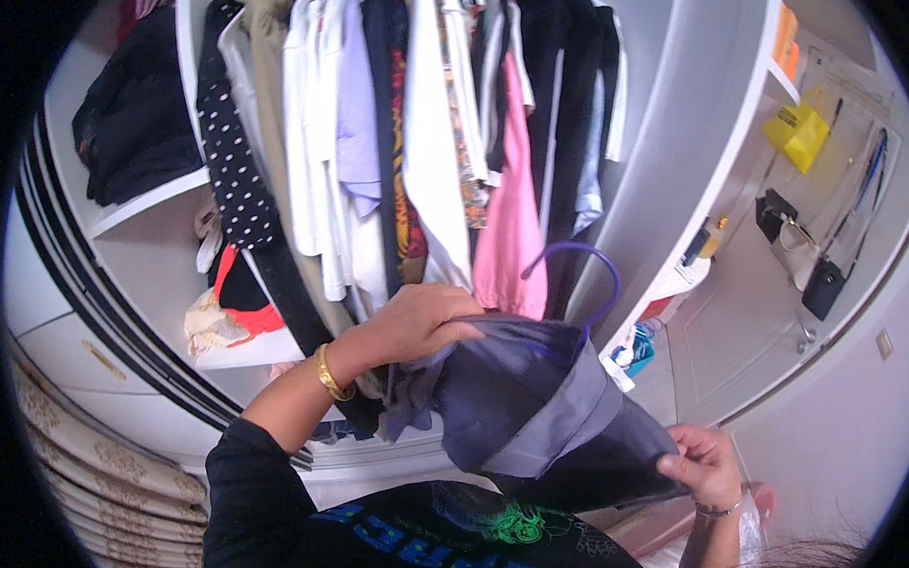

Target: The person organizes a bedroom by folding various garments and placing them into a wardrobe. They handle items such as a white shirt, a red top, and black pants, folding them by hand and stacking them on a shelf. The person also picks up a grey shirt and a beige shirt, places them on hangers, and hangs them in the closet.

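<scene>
A dark grey collared garment [519, 402] hangs on a purple hanger [613, 267], whose hook rises out of the neck opening. My left hand [418, 323] grips the garment at one shoulder, with the thumb and fingers closed on the cloth. Lower and to the right, my right hand [701, 463] pinches the other shoulder between thumb and fingers. The hanger's arms are mostly hidden inside the cloth. Behind it, a pink garment [508, 259] hangs close to the hook.
An open wardrobe holds a row of hanging clothes, among them a polka-dot garment [236, 156]. Dark folded clothing [144, 114] fills a left shelf [151, 201]. A white side panel [709, 162] bounds the right. Bags, including a yellow one [798, 133], hang by a door [749, 341].
</scene>
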`<action>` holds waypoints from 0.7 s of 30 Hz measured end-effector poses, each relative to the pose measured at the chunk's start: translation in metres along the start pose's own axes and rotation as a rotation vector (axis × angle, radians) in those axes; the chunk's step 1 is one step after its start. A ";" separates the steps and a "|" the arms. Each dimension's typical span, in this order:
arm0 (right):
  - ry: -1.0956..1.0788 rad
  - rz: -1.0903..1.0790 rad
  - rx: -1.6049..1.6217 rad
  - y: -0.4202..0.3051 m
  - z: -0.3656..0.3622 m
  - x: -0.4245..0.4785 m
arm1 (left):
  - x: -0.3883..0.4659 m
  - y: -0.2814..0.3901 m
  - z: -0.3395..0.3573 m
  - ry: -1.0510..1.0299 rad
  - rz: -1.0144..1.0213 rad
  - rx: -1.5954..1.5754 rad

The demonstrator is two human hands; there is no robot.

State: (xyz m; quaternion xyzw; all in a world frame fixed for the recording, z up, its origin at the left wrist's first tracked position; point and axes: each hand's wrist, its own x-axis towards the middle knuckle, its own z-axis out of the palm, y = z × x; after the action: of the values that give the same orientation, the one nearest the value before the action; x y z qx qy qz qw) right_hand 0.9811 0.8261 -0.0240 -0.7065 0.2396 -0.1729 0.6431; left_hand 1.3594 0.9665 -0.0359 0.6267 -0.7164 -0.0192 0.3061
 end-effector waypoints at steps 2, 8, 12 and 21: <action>-0.057 0.076 0.064 -0.004 -0.006 -0.018 | 0.013 0.013 0.000 0.000 -0.003 -0.230; 0.200 -0.075 0.083 0.032 -0.044 -0.067 | 0.078 0.012 0.018 -0.204 -0.187 -0.524; 0.338 -0.127 0.080 0.040 -0.062 -0.067 | 0.115 0.031 0.030 -0.211 -0.491 -0.741; 0.388 -0.127 0.118 0.066 -0.120 -0.076 | 0.145 0.083 0.091 -0.349 0.222 -0.245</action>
State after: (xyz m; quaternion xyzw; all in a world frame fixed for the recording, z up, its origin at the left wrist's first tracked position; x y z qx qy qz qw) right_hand 0.8441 0.7654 -0.0709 -0.6348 0.3035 -0.3597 0.6129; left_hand 1.2398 0.8200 -0.0154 0.4895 -0.8151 -0.1805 0.2517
